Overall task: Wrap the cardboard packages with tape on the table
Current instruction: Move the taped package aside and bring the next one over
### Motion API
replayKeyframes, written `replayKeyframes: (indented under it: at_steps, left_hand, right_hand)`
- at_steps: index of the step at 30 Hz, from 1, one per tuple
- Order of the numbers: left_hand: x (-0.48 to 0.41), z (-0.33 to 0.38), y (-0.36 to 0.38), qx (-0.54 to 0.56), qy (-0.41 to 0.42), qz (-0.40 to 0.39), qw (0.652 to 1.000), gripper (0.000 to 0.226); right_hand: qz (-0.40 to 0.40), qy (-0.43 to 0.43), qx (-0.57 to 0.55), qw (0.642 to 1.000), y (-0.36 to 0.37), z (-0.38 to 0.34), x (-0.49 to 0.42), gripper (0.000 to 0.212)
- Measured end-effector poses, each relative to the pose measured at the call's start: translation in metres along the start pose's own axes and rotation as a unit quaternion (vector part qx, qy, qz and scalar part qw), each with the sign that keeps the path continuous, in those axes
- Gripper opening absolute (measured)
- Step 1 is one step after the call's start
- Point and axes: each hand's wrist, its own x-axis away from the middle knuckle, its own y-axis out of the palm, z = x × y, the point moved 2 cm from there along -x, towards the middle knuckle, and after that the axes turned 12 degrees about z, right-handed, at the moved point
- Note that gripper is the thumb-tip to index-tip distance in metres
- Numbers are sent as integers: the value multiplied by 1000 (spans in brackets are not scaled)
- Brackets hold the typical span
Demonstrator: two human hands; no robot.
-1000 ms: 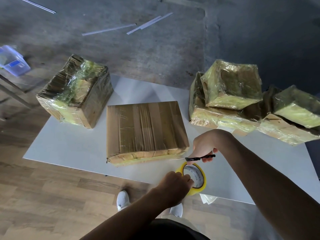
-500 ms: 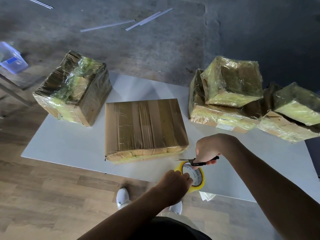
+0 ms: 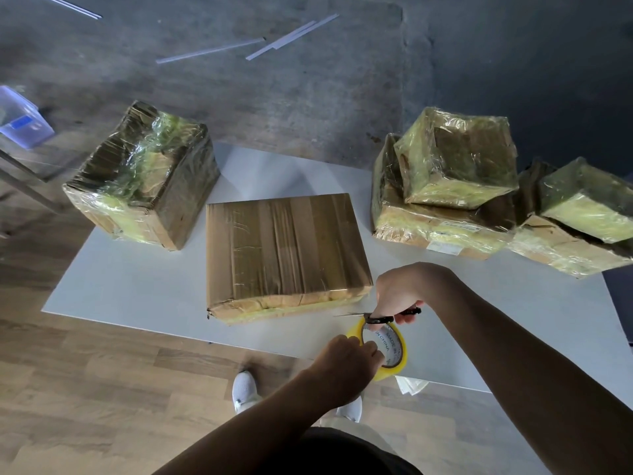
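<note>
A flat cardboard package (image 3: 284, 248), covered in clear tape strips, lies in the middle of the white table (image 3: 137, 289). Just off its near right corner my left hand (image 3: 346, 361) grips a yellowish tape roll (image 3: 394, 351) near the table's front edge. My right hand (image 3: 400, 289) holds black-handled scissors (image 3: 373, 316) right above the roll, their blades pointing left toward the package's corner. Whether a tape strip runs from the roll to the package is too faint to tell.
A taller wrapped box (image 3: 144, 176) stands at the table's left rear. Several wrapped packages (image 3: 459, 186) are piled at the right rear. Thin strips (image 3: 291, 36) lie on the dark floor, a plastic container (image 3: 20, 118) sits far left, and my shoes (image 3: 245, 389) are below the table edge.
My right hand with the scissors has dropped slightly toward the roll, and the blades now show pointing left. My left hand stays on the roll.
</note>
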Motion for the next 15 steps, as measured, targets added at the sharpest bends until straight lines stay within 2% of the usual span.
replayKeyframes:
  at_steps: [9, 15]
  left_hand:
    - [0, -1, 1, 4, -1, 15, 1000, 31]
    - [0, 1, 1, 12, 2, 9, 1000, 32]
  right_hand:
    - [-6, -62, 98, 993, -3, 1, -3, 27]
    - [-3, -69, 116, 991, -3, 6, -7, 23]
